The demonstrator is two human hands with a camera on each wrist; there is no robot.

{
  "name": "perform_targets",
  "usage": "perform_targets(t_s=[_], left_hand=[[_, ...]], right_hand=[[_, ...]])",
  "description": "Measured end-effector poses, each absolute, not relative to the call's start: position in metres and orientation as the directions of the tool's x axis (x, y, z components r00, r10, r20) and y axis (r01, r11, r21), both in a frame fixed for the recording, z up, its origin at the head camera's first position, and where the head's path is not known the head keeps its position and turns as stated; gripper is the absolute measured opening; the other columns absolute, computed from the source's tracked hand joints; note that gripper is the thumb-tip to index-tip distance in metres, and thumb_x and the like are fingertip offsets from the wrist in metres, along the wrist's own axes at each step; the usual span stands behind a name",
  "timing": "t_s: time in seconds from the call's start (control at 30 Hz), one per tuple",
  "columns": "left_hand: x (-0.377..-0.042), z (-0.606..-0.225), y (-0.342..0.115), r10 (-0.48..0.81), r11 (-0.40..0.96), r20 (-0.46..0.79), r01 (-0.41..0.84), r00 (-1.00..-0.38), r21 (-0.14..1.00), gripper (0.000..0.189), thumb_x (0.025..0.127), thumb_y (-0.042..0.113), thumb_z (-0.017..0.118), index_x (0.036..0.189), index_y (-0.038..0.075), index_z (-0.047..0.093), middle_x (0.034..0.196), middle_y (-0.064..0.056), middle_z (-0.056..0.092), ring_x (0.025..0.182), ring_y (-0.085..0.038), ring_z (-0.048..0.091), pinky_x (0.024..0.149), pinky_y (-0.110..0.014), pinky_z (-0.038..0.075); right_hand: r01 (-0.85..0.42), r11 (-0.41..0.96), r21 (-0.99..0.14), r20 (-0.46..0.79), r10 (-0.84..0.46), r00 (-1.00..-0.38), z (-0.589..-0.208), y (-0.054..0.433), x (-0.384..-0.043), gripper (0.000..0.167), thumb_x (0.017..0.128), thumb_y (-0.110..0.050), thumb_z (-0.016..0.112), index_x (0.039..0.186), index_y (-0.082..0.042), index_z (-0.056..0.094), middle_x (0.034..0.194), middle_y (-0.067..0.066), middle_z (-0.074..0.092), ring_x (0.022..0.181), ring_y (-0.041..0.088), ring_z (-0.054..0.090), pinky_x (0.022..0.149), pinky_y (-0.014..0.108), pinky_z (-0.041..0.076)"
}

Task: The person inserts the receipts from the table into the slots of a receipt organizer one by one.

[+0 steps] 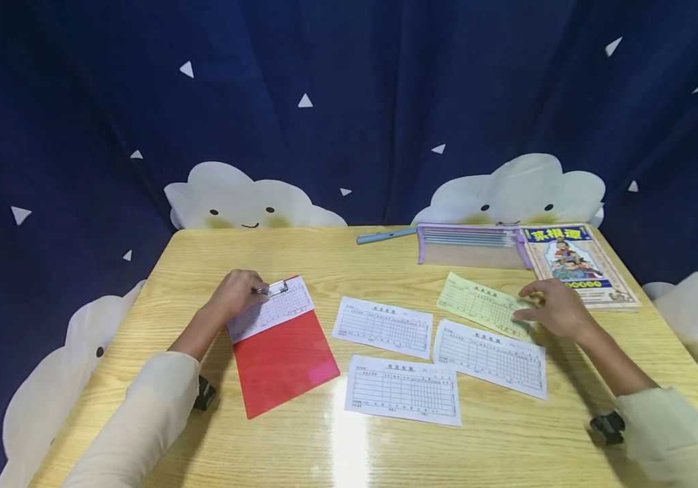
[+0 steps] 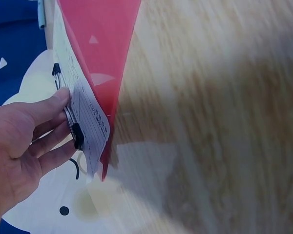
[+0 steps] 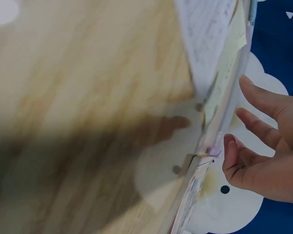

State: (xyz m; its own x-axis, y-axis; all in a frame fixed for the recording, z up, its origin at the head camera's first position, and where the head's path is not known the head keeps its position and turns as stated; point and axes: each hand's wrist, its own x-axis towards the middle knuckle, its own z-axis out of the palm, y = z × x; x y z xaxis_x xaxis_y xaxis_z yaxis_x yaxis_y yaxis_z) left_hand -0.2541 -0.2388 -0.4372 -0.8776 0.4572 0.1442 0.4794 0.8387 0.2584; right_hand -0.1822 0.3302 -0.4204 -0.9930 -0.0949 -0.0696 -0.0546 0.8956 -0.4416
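My left hand point(image 1: 237, 293) pinches a metal clip point(image 1: 276, 289) at the top of a red folder point(image 1: 282, 366). In the left wrist view, the thumb lies on one side of the clip point(image 2: 68, 109), with fingers on the other. A white printed slip point(image 1: 272, 312) lies under the clip, across the folder's upper part. Over the right end of a yellow-green printed slip point(image 1: 474, 301) hovers my right hand point(image 1: 559, 310), its thumb and fingers spread apart. The right wrist view shows nothing between those fingers point(image 3: 256, 127), with the yellow-green slip point(image 3: 227, 73) beyond them.
Several white printed slips lie mid-table: one upper left point(image 1: 382, 327), one in front point(image 1: 402, 391), one at right point(image 1: 490, 359). Along the back are a blue pen point(image 1: 385, 236), a purple-edged clear pouch point(image 1: 474, 254) and a comic-style book point(image 1: 577, 264). A dark curtain point(image 1: 349, 102) hangs behind.
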Motion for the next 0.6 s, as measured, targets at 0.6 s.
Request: perform_targets(t_s=[0.6], left_hand=[[-0.255, -0.440, -0.237, 0.458, 0.837, 0.175, 0.489, -0.871, 0.245, 0.019, 0.073, 0.007, 0.078, 0.090, 0.000, 0.076, 0.087, -0.014, 0.072, 0.085, -0.029, 0.069, 0.078, -0.041, 0.055]], right_hand=[[-0.057, 0.899, -0.435, -0.107, -0.115, -0.988, -0.438, 0.334, -0.184, 0.049, 0.074, -0.027, 0.078, 0.108, 0.003, 0.061, 0.092, 0.015, 0.058, 0.081, 0.024, 0.049, 0.063, 0.026, 0.037]])
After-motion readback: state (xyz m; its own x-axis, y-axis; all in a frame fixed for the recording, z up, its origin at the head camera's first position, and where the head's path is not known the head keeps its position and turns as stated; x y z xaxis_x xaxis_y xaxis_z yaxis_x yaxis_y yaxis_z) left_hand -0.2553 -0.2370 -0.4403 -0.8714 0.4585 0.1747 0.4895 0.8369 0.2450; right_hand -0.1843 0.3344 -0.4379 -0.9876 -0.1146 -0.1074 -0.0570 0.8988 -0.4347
